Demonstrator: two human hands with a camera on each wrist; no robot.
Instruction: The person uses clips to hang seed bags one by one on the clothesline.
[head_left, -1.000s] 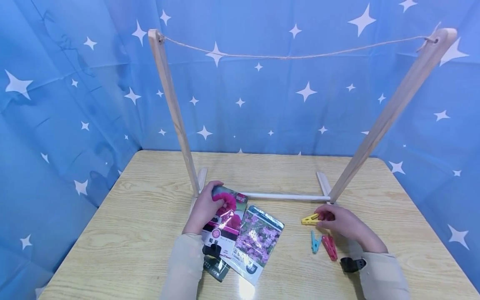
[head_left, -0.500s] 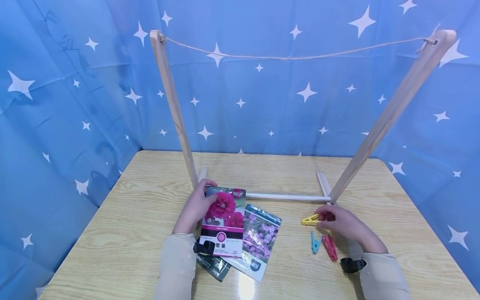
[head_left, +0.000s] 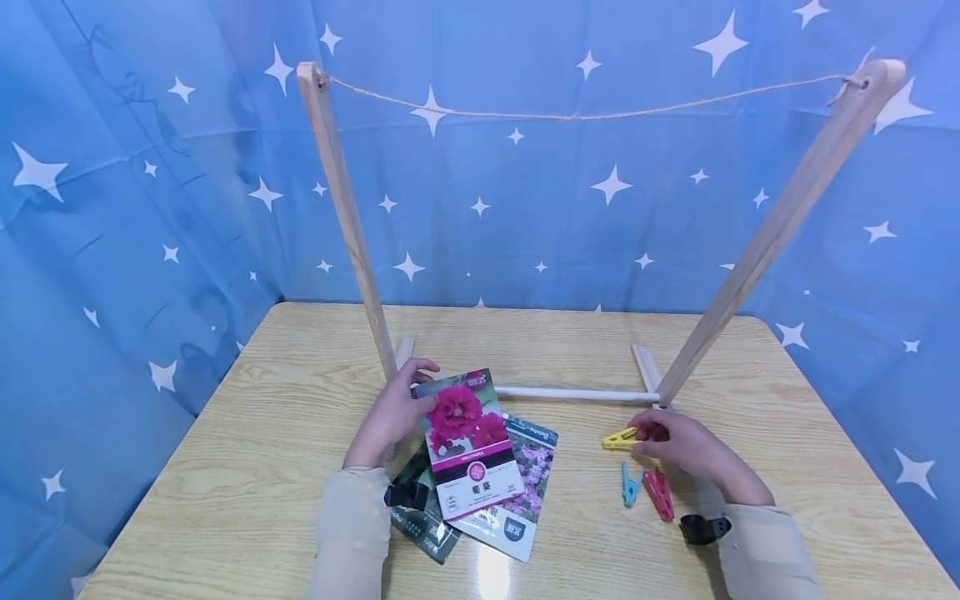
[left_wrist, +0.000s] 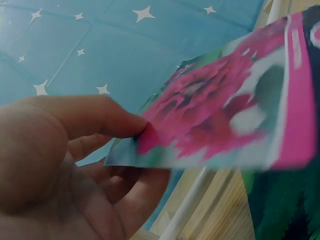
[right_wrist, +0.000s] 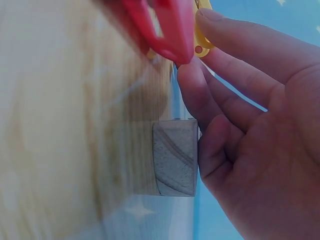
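My left hand (head_left: 390,417) pinches the upper left corner of a seed packet (head_left: 474,446) printed with pink flowers. In the left wrist view the thumb lies on the packet's printed face (left_wrist: 200,110), with fingers beneath. Partly hidden under it are a purple-flower packet (head_left: 534,479) and a dark green packet (head_left: 429,529). At the right, my right hand (head_left: 686,450) holds a yellow clothespin (head_left: 619,439) by its handle end, low over the table. Just in front lie a blue clothespin (head_left: 630,485) and a red clothespin (head_left: 658,496); the red one covers part of the right wrist view.
A wooden frame stands behind the packets, with a left post (head_left: 347,217), a right post (head_left: 783,229) and a white bar (head_left: 577,393) low between them. Twine (head_left: 573,117) sags between the post tops. A blue star-printed curtain (head_left: 525,233) hangs behind the wooden table (head_left: 225,467).
The pink-flower packet has turned in my left hand, its lower end swinging right across the purple-flower packet. More of the dark green packet shows. My right hand keeps its place on the yellow clothespin.
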